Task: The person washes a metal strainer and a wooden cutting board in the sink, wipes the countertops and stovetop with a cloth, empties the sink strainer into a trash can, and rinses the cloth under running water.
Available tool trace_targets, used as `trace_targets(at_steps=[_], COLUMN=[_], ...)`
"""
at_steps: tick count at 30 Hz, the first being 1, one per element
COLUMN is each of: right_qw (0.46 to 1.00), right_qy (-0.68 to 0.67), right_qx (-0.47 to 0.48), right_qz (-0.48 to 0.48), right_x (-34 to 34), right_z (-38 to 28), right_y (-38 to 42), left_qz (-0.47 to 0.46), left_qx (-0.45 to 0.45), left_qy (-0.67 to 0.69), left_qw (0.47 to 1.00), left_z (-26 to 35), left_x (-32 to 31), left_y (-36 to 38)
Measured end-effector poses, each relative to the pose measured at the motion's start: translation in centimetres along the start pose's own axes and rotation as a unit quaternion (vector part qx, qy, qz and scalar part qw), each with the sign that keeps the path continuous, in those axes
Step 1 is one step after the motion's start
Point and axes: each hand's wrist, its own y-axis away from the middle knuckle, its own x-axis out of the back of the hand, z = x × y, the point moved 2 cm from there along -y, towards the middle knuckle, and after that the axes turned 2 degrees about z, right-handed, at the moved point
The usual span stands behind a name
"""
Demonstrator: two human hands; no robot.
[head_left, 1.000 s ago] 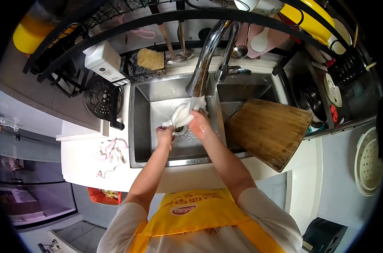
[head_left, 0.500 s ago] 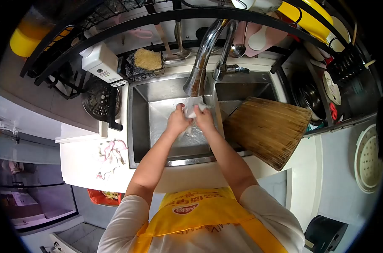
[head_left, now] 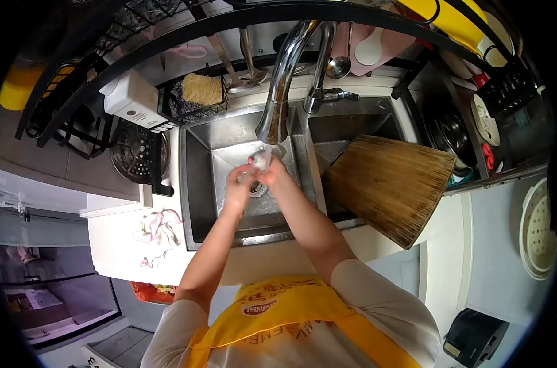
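Over the left sink basin (head_left: 195, 184), my two hands are close together under the running water. My right hand (head_left: 273, 173) is closed around a small soft white piece (head_left: 260, 161), whose kind I cannot make out. My left hand (head_left: 238, 185) is just left of it, fingers curled and somewhat blurred, with a pale wet part of the piece between them. The chrome faucet (head_left: 276, 98) bends over the basin, its stream falling onto the white piece and my right fingers. The basin's drain (head_left: 258, 189) shows partly behind my hands.
A wooden board (head_left: 389, 187) leans across the right basin. Pink-and-white limp scraps (head_left: 158, 228) lie on the left counter. Behind the sink are a wire basket with a tan sponge (head_left: 202, 89), a white bottle (head_left: 131, 101) and hanging utensils. A red bag (head_left: 152, 292) sits below the counter.
Both hands have moved left and a little lower in the basin with the white piece, which looks more bunched up. The head view has shifted slightly.
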Motion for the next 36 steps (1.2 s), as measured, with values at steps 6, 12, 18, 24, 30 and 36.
trace_targets(at_steps=[6,12,18,24,30,36], right_qw=[0.979,0.971,0.936,0.849,0.661,0.703], right_qy=[-0.199,-0.106,0.302,0.524,0.732,0.692], right_qx=[0.025,-0.152,-0.154,-0.064,0.145,0.127], right_qz=[0.043,-0.154,-0.094,-0.032,0.082,-0.100], right_x=[-6.6,-2.7,-4.4,-3.9,-1.4,-2.2], right_z=[3.2,1.1,-1.4,-0.9,0.3,-1.3], right_y=[10.7,13.3,13.0,10.8,8.4,8.3], left_qz=[0.059,-0.179,-0.133,-0.111,-0.033,0.042], left_qx=[0.272,0.283,0.232,0.153,0.007,-0.023], left_qy=[0.673,0.750,0.353,-0.016,-0.200,-0.099], left_qw=[0.686,0.571,0.897,0.982,0.979,0.994], left_z=[-0.5,-2.5,1.1,-1.2,-1.4,3.4], left_x=[-4.2,-5.3,-3.4,-3.9,-5.0,-1.7], left_y=[-1.1,-5.9,-9.4,-9.9,-8.3,-6.1])
